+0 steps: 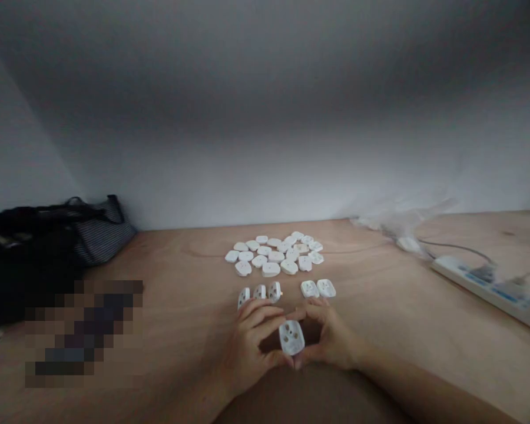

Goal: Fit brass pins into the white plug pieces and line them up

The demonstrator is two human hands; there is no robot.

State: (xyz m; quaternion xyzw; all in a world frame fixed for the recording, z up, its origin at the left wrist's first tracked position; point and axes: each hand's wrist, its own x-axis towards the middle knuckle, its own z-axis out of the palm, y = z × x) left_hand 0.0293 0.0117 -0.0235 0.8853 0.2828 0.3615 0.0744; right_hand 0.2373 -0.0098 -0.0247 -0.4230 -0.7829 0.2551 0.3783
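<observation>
Pale plywood bench [393,335] against a white wall [265,176]. From my remote station I see a white plastic socket cover [291,337] with three round holes, tilted near the bench's near edge, pinched by the fingertips of the left grip [247,350] and right grip [331,335], both nearly closed on its rim. It should handle as light, stiff and smooth; its rim offers the surest hold. A heap of matching covers [274,254] lies mid-bench, with a row of three [259,292] and a pair [318,288] just nearer.

wood tabletop [380,318]: white socket plates [269,256], power strip [481,282] (cables [459,245] attached), black bag [26,259]
</observation>
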